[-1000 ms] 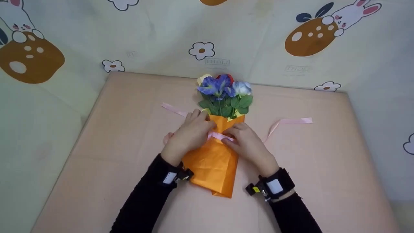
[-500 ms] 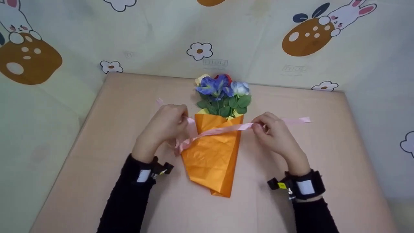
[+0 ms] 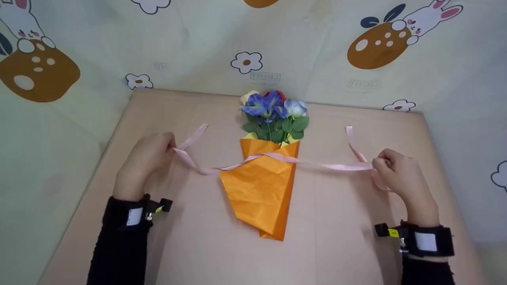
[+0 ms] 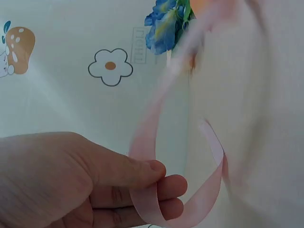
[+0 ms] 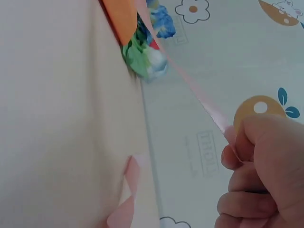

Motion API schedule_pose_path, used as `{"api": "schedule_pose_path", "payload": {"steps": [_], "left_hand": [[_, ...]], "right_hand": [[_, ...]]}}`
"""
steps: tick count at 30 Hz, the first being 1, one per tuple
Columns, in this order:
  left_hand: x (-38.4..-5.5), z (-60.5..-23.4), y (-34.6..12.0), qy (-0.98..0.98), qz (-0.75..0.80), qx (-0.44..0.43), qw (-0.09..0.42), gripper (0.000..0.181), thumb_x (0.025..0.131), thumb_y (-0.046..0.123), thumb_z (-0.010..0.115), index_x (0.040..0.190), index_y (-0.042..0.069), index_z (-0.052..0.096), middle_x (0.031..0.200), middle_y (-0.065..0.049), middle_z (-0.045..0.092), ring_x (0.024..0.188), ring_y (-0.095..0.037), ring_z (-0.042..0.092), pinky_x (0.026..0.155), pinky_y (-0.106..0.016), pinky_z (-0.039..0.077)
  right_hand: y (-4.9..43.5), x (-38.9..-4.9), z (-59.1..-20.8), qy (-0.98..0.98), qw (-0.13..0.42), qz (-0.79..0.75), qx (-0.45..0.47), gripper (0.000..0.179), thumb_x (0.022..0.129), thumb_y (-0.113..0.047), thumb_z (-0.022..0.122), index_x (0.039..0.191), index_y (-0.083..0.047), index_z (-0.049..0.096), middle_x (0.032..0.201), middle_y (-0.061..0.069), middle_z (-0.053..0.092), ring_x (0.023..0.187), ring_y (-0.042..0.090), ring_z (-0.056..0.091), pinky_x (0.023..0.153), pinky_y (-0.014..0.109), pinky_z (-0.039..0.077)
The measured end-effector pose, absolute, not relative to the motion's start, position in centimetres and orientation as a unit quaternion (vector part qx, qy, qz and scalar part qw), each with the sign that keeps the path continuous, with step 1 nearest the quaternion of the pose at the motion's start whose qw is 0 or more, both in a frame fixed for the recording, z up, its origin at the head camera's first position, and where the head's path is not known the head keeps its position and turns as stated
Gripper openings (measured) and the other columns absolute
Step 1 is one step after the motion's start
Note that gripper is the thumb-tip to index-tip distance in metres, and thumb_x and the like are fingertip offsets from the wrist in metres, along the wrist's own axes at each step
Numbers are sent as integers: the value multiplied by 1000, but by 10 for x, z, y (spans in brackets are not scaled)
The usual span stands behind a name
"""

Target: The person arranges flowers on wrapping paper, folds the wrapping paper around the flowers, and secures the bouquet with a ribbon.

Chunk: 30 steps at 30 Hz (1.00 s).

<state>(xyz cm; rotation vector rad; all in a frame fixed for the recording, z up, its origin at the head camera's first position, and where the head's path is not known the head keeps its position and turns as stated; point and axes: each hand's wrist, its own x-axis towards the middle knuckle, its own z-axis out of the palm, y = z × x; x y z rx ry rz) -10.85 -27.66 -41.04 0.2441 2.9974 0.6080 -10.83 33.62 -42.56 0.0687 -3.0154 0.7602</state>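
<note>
Ribbon (image 3: pixel 280 157), pink and loosely twisted, crosses the orange paper (image 3: pixel 257 194) of a bouquet lying on the peach tabletop (image 3: pixel 214 245), its flowers (image 3: pixel 264 107) toward twelve o'clock as the person faces it. Out at the bouquet's nine o'clock, the left hand (image 3: pixel 148 158) pinches the ribbon between thumb and fingers, a loose end trailing toward two; at three, the right hand (image 3: pixel 406 178) grips it in curled fingers, the other end toward eleven.

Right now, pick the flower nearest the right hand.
The pale blue flower, rightmost in head view; deep blue one, red one and cream one sit farther left.
</note>
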Motion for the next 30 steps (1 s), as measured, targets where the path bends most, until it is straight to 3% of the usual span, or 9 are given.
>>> {"api": "schedule_pose_path", "payload": {"steps": [7,13,17,21,26,30], "left_hand": [[-100,-412,-305,976,195,13,95,11,101,-3,61,93,-2,68,86,-17,66,77,-33,58,68,-47,50],[-103,-417,-299,973,190,17,128,10,99,-1,63,91,-1,69,86,-16,66,76,-32,59,68,-47,51],[-103,-419,-282,970,178,32,164,17,100,4,64,111,-7,72,103,-23,70,91,-39,62,81,-54,53],[-107,-425,-252,974,161,71,144,38,100,10,66,134,-8,68,127,-29,68,117,-48,60,102,-63,48],[-117,-440,-212,966,156,175,112,40,100,14,68,135,-4,70,132,-25,68,123,-46,61,111,-60,47],[-122,-454,-191,960,154,211,100,35,105,31,73,119,-1,74,112,-19,67,106,-40,61,100,-53,52]], "right_hand": [[366,-102,-429,-978,-9,210,-18,28,105,-25,55,90,-4,68,71,4,55,72,26,54,60,36,39],[361,-105,-436,-977,-66,200,-27,35,109,-28,53,106,2,71,88,15,65,81,32,58,66,40,45],[345,-105,-443,-982,-52,180,3,37,108,-28,63,121,6,71,110,30,64,97,46,59,78,57,52],[317,-108,-449,-982,-17,176,70,43,103,-19,72,135,9,68,131,40,58,117,57,54,98,73,45],[272,-115,-462,-955,-4,228,189,39,100,-12,74,136,3,71,136,26,65,123,45,60,106,63,50],[241,-117,-476,-936,11,238,259,40,99,-22,82,134,-3,74,128,16,69,120,38,62,106,57,50]]}}
